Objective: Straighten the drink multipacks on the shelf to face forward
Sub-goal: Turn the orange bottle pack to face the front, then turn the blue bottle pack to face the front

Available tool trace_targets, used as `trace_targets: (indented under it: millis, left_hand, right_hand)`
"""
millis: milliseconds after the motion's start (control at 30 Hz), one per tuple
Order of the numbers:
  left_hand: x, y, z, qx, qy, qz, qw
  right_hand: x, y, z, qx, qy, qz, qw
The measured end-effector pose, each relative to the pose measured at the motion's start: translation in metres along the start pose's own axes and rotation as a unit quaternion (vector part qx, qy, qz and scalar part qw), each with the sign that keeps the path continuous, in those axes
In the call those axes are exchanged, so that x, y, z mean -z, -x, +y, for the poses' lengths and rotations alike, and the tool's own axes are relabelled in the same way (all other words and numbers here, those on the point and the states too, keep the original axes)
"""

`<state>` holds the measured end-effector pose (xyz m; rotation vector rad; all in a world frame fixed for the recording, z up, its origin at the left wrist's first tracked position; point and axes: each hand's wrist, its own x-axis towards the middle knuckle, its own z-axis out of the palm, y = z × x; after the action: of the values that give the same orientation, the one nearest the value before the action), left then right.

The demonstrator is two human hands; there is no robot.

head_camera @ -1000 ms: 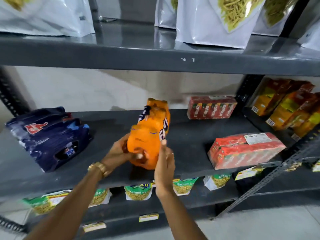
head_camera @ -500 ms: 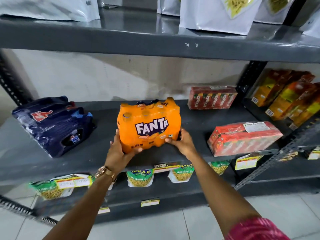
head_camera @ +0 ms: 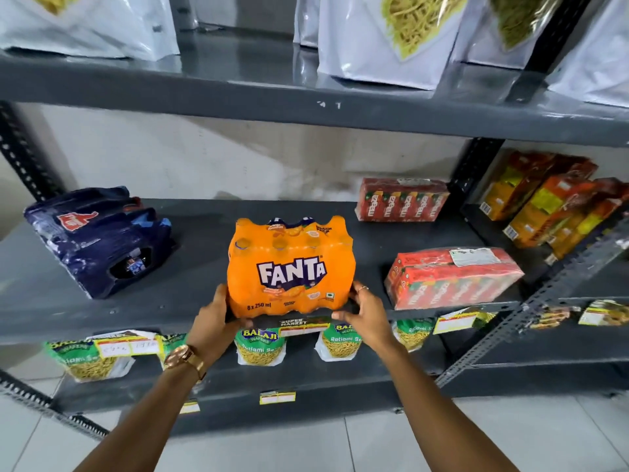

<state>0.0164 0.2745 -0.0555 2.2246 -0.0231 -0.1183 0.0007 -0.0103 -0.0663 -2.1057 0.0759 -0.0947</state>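
Note:
An orange Fanta multipack (head_camera: 291, 267) stands upright at the front edge of the grey middle shelf (head_camera: 190, 301), its logo facing me. My left hand (head_camera: 214, 318) grips its lower left corner and my right hand (head_camera: 366, 310) grips its lower right corner. A dark blue multipack (head_camera: 98, 240) lies skewed at the shelf's left. A red Maaza carton pack (head_camera: 452, 277) sits angled at the right, and another red Maaza pack (head_camera: 401, 200) stands at the back.
Orange-yellow juice carton packs (head_camera: 551, 206) fill the adjoining shelf at the right. White snack bags (head_camera: 384, 39) stand on the top shelf, green Balaji snack packets (head_camera: 260, 345) on the lower one. A slanted metal brace (head_camera: 531, 308) crosses at the right.
The Fanta pack turned from side-on and tilted to upright with its logo forward, then settled at the shelf's front edge. Both hands shifted to its lower corners.

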Motion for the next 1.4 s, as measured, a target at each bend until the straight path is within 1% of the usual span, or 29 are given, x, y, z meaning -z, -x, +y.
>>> trace_targets:
  millis: [167, 267, 400, 567, 633, 667, 700, 733, 767, 800, 833, 867, 900, 933, 967, 1000, 1033, 1067, 1133, 1200, 1233, 1267, 1400]
  left_hand:
    - [0.001, 0.001, 0.003, -0.01, -0.014, 0.018, 1.0]
    - [-0.001, 0.004, 0.003, -0.01, 0.012, 0.027, 1.0]
    - [-0.002, 0.005, 0.002, -0.012, 0.042, 0.036, 0.998]
    - [0.001, 0.01, 0.007, -0.022, 0.081, 0.032, 0.996]
    - [0.006, 0.014, 0.01, -0.027, 0.104, 0.006, 0.994]
    - [0.015, 0.016, 0.009, -0.033, 0.116, -0.015, 0.993]
    - [0.024, 0.017, 0.008, -0.048, 0.116, -0.035, 0.992]
    - [0.031, 0.017, 0.009, -0.068, 0.095, -0.045, 0.992]
    - [0.049, 0.013, 0.005, -0.092, 0.059, -0.03, 0.994]
    - [0.065, 0.008, 0.004, -0.115, 0.024, -0.001, 0.993]
    - [0.088, -0.001, -0.001, -0.139, -0.006, 0.045, 0.989]
    - [0.109, -0.012, -0.003, -0.164, -0.029, 0.092, 0.982]
    - [0.13, -0.024, -0.003, -0.186, -0.053, 0.14, 0.971]
    - [0.154, -0.039, -0.01, -0.198, -0.082, 0.174, 0.961]
    - [0.173, -0.053, -0.013, -0.198, -0.116, 0.191, 0.954]
    - [0.196, -0.07, -0.02, -0.184, -0.149, 0.191, 0.953]
    - [0.214, -0.084, -0.025, -0.155, -0.18, 0.19, 0.953]
    - [0.227, -0.098, -0.031, -0.122, -0.216, 0.187, 0.95]
    - [0.256, -0.123, -0.051, -0.033, -0.296, 0.174, 0.939]
    - [0.279, -0.141, -0.066, 0.051, -0.31, 0.141, 0.939]
    - [0.284, -0.143, -0.071, 0.076, -0.289, 0.123, 0.946]
    - [0.291, -0.151, -0.075, 0.082, -0.266, 0.109, 0.954]
    - [0.303, -0.172, -0.093, 0.077, -0.2, 0.123, 0.969]
  right_hand:
    - [0.002, 0.004, 0.001, 0.011, -0.013, 0.001, 1.0]
    - [0.001, 0.004, 0.0, 0.009, -0.011, -0.007, 1.0]
    - [-0.006, 0.005, 0.003, 0.023, -0.023, 0.021, 0.999]
    - [-0.006, 0.007, 0.0, 0.009, -0.041, 0.024, 0.999]
    - [-0.007, 0.016, -0.007, 0.025, -0.071, 0.029, 0.997]
    - [-0.013, 0.023, -0.015, 0.038, -0.09, 0.062, 0.993]
    - [-0.019, 0.034, -0.022, 0.047, -0.092, 0.119, 0.987]
    - [-0.025, 0.048, -0.028, 0.056, -0.076, 0.193, 0.977]
    - [-0.039, 0.059, -0.04, 0.084, -0.06, 0.258, 0.961]
    - [-0.054, 0.07, -0.053, 0.122, -0.056, 0.281, 0.95]
    - [-0.076, 0.076, -0.07, 0.154, -0.065, 0.256, 0.952]
    - [-0.096, 0.081, -0.089, 0.172, -0.08, 0.197, 0.962]
    - [-0.118, 0.082, -0.105, 0.17, -0.085, 0.125, 0.974]
    - [-0.146, 0.079, -0.125, 0.155, -0.089, 0.067, 0.982]
    - [-0.17, 0.073, -0.14, 0.124, -0.101, 0.028, 0.987]
    - [-0.198, 0.063, -0.162, 0.074, -0.137, 0.01, 0.988]
    - [-0.217, 0.05, -0.178, 0.005, -0.195, 0.006, 0.981]
    - [-0.233, 0.033, -0.191, -0.07, -0.254, -0.009, 0.965]
    - [-0.262, -0.004, -0.221, -0.192, -0.308, -0.073, 0.929]
    - [-0.281, -0.032, -0.245, -0.288, -0.348, -0.125, 0.884]
    - [-0.287, -0.041, -0.251, -0.31, -0.363, -0.13, 0.869]
    - [-0.293, -0.051, -0.258, -0.313, -0.373, -0.121, 0.865]
    - [-0.306, -0.064, -0.271, -0.276, -0.409, -0.07, 0.867]
